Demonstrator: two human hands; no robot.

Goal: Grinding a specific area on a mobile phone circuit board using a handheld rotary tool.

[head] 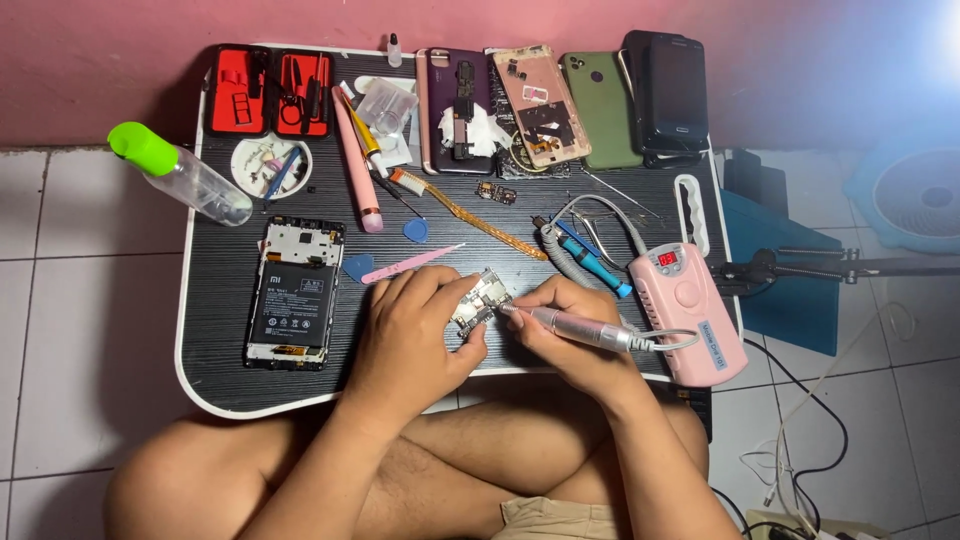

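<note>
My left hand (415,330) holds a small phone circuit board (480,297) just above the front of the black lap table (225,340). My right hand (560,325) grips a pink-and-silver rotary pen tool (575,328), with its tip touching the board. The tool's grey cable runs to a pink control box (690,305) with a red display at the right. An opened phone (293,293) with its battery exposed lies to the left of my hands.
Along the back lie several phones and back covers (600,105), a red tool case (268,90), a white dish (270,165), a pink pen-shaped tool (357,165), tweezers, picks and a flex cable. A green-capped bottle (180,172) overhangs the left edge. A fan (915,195) stands on the right.
</note>
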